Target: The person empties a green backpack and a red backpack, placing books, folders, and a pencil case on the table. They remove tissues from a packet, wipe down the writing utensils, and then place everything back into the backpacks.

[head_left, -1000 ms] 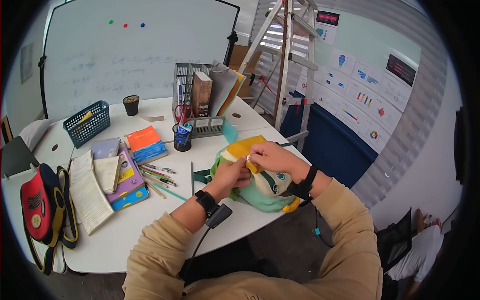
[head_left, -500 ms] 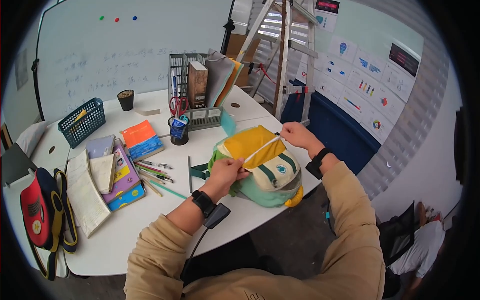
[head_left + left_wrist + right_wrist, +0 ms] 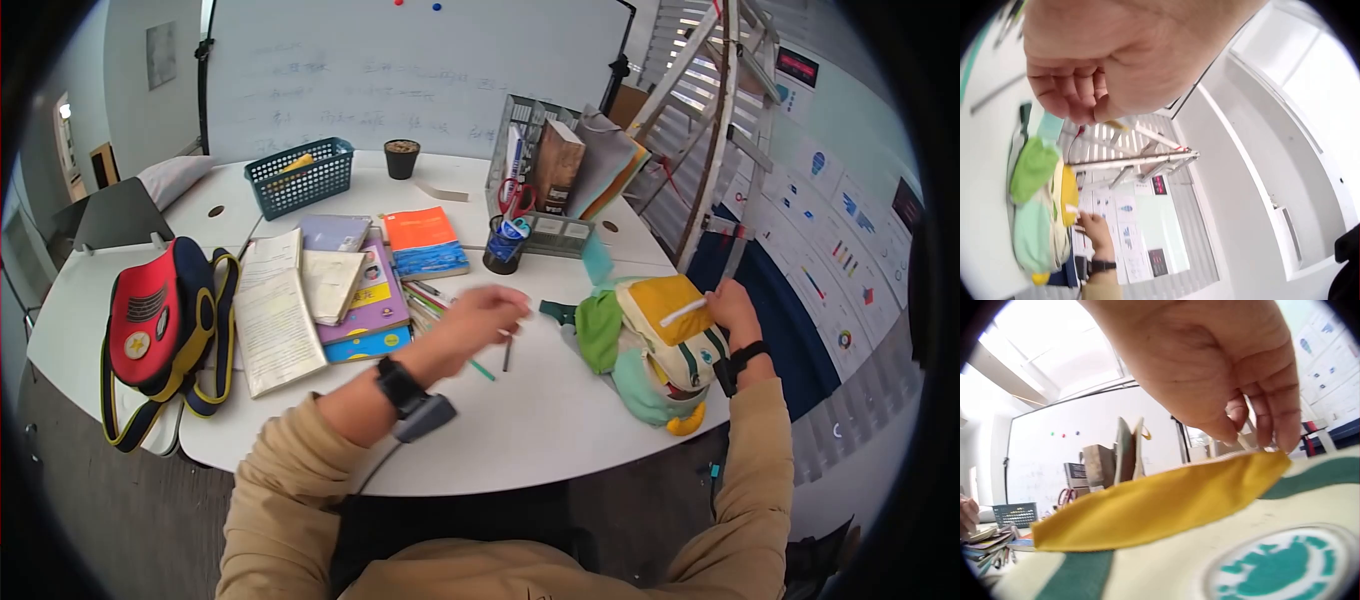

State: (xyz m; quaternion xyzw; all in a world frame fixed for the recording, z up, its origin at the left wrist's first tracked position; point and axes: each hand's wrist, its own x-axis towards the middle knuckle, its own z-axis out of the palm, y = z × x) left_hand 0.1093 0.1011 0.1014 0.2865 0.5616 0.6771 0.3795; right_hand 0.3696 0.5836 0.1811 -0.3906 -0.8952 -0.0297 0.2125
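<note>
A child's backpack [image 3: 640,380] in mint green, cream and yellow lies at the table's right side. My right hand [image 3: 735,308] is at the right end of its yellow flap [image 3: 668,296], thumb and fingertips pinching the corner. A white strip [image 3: 683,313] runs along this flap. In the right wrist view, the flap's yellow cloth [image 3: 1160,509] stretches below my fingers, above a round green-and-white badge [image 3: 1282,569]. My left hand [image 3: 470,330] hangs over the table left of the backpack, fingers loosely bent and holding nothing; it is blurred in the head view.
Pens and pencils [image 3: 430,300] lie beside books [image 3: 370,290] and an open notebook [image 3: 275,315]. A red and navy bag [image 3: 155,320] is at far left. Behind stand a teal basket [image 3: 300,180], small pot [image 3: 402,160], pen cup [image 3: 503,245] and file rack [image 3: 555,237]. A ladder [image 3: 715,140] rises beyond.
My left hand has let go of the white strip and moved left, away from the backpack. My right hand stays at the flap's right end. The head view has turned left.
</note>
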